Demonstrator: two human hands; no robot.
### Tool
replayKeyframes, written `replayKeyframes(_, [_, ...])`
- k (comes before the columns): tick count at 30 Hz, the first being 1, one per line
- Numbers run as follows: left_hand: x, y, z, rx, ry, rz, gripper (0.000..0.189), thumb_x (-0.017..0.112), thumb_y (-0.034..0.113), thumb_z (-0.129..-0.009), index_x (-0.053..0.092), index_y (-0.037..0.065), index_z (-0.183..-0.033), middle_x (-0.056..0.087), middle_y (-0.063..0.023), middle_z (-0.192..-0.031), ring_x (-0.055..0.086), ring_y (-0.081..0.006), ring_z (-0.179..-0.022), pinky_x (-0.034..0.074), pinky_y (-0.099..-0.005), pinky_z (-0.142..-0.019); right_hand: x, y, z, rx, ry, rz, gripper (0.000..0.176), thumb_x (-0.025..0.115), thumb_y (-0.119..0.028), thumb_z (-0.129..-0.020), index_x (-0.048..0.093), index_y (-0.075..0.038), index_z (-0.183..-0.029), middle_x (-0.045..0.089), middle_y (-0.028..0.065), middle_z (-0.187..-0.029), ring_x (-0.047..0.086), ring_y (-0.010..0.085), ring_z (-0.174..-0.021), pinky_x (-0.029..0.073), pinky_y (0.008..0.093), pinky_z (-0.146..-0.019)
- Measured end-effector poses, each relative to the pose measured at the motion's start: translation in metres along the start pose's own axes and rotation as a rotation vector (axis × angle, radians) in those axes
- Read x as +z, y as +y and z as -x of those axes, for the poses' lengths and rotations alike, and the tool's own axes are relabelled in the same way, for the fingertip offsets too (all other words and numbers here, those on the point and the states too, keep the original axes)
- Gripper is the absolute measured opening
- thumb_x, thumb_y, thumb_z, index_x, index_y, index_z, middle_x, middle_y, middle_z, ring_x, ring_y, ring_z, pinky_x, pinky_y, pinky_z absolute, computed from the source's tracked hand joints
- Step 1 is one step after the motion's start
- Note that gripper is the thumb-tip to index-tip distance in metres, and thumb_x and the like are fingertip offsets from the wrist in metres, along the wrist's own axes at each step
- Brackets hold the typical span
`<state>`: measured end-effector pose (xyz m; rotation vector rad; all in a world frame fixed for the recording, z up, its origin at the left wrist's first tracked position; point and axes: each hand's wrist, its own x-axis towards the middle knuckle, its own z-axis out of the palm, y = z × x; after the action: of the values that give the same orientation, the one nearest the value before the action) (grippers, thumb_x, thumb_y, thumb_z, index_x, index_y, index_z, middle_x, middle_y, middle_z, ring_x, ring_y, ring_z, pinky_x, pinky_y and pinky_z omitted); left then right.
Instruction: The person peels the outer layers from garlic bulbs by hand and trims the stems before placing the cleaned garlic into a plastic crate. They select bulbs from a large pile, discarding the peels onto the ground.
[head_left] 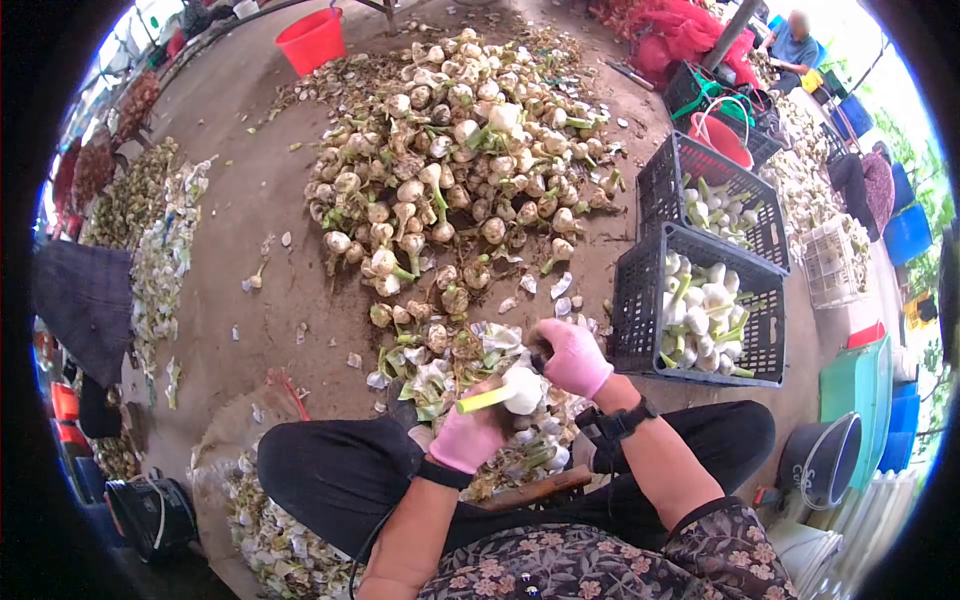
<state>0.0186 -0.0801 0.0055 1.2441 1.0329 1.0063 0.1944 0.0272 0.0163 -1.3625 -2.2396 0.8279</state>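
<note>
My left hand [470,432], in a pink glove, is closed around a peeled white garlic bulb [524,391] whose pale green stem [484,400] points left. My right hand [570,358], also gloved in pink, is curled just above and to the right of the bulb. Something dark shows at its fingers, too small to make out. Below both hands, loose garlic skins [540,450] lie between my legs. Ahead of them rises a large heap of unpeeled garlic bulbs [450,150] with roots and dirt on them.
Two black crates, a near one [640,345] and a far one [655,185], hold peeled bulbs at my right. A red bucket [312,42] stands beyond the heap. A wooden bar [535,490] lies between my legs. Other people [795,50] sit at far right; dark clothing [85,310] is at left.
</note>
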Motion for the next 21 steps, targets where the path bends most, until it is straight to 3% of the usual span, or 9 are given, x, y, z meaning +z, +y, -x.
replayKeyframes(2, [-0.004,0.002,-0.004,-0.440,0.030,1.314,0.038,0.051,0.020,-0.088,0.051,0.002,-0.122,0.059,-0.0141,-0.118,0.057,-0.0302,-0.108,0.045,-0.0491,-0.096,0.019,0.024,0.008,0.091,-0.140,0.165,0.023,0.060,-0.004,-0.069,0.065,-0.008,-0.091,0.063,0.0134,-0.084,0.062,0.0328,-0.080,0.050,0.0392,-0.071])
replayKeyframes(6, [-0.004,0.021,-0.008,-0.314,0.081,1.187,0.042,0.057,0.001,-0.086,0.045,0.002,-0.126,0.059,-0.0143,-0.115,0.060,-0.0248,-0.104,0.049,-0.0364,-0.092,0.024,0.032,0.030,0.146,-0.294,0.336,0.031,0.058,-0.004,-0.069,0.068,-0.017,-0.095,0.061,0.0104,-0.093,0.059,0.0308,-0.094,0.048,0.0395,-0.083])
replayKeyframes(8, [-0.002,0.021,-0.012,-0.346,0.142,1.157,0.048,0.059,-0.008,-0.081,0.045,0.002,-0.126,0.060,-0.0129,-0.113,0.060,-0.0228,-0.102,0.050,-0.0338,-0.091,0.007,0.022,0.031,0.167,-0.195,0.342,0.035,0.057,-0.008,-0.073,0.065,-0.017,-0.106,0.061,0.0138,-0.094,0.056,0.0287,-0.099,0.046,0.0407,-0.086])
replayKeyframes(10, [0.003,0.023,-0.015,-0.245,0.247,0.916,0.048,0.061,-0.009,-0.080,0.046,0.002,-0.124,0.060,-0.0096,-0.112,0.060,-0.0196,-0.102,0.049,-0.0323,-0.091,-0.007,0.012,0.027,0.287,-0.185,0.157,0.036,0.062,-0.008,-0.075,0.064,-0.012,-0.111,0.063,0.0147,-0.101,0.057,0.0261,-0.103,0.046,0.0378,-0.090])
replayKeyframes(12, [0.004,0.011,-0.019,-0.252,0.256,0.781,0.052,0.066,-0.010,-0.076,0.047,0.002,-0.123,0.059,-0.0068,-0.111,0.059,-0.0167,-0.101,0.048,-0.0300,-0.090,-0.019,-0.008,0.026,0.305,-0.096,-0.571,0.041,0.069,-0.009,-0.076,0.061,-0.005,-0.116,0.063,0.0141,-0.109,0.057,0.0223,-0.108,0.044,0.0340,-0.094])
replayKeyframes(13, [0.005,0.009,-0.021,-0.211,0.275,0.635,0.055,0.068,-0.009,-0.074,0.047,0.002,-0.123,0.059,-0.0062,-0.111,0.058,-0.0160,-0.101,0.048,-0.0294,-0.089,-0.026,-0.024,0.028,0.251,-0.086,-0.677,0.046,0.073,-0.012,-0.077,0.058,-0.002,-0.119,0.063,0.0129,-0.113,0.056,0.0190,-0.110,0.043,0.0307,-0.094])
replayKeyframes(18, [0.005,0.026,-0.020,-0.203,0.256,0.187,0.070,0.076,-0.004,-0.063,0.045,0.001,-0.125,0.060,-0.0060,-0.110,0.058,-0.0148,-0.101,0.047,-0.0292,-0.089,-0.022,-0.039,0.023,0.094,-0.153,-0.426,0.033,0.071,-0.009,-0.075,0.065,-0.004,-0.106,0.066,0.0130,-0.096,0.063,0.0226,-0.090,0.049,0.0317,-0.081])
replayKeyframes(20, [0.004,0.032,-0.019,-0.204,0.200,0.254,0.072,0.077,-0.004,-0.062,0.044,0.001,-0.126,0.060,-0.0062,-0.110,0.058,-0.0146,-0.100,0.047,-0.0292,-0.089,-0.010,-0.020,0.018,0.126,-0.194,-0.409,0.026,0.068,-0.003,-0.074,0.067,-0.005,-0.100,0.068,0.0100,-0.087,0.065,0.0207,-0.080,0.051,0.0307,-0.074])
replayKeyframes(21, [0.006,0.035,-0.017,-0.205,0.140,0.325,0.075,0.078,-0.003,-0.061,0.043,0.001,-0.127,0.060,-0.0064,-0.110,0.059,-0.0144,-0.100,0.047,-0.0293,-0.090,0.000,-0.002,0.014,0.161,-0.149,-0.167,0.024,0.064,-0.004,-0.073,0.068,-0.006,-0.097,0.068,0.0119,-0.087,0.065,0.0264,-0.082,0.051,0.0343,-0.075])
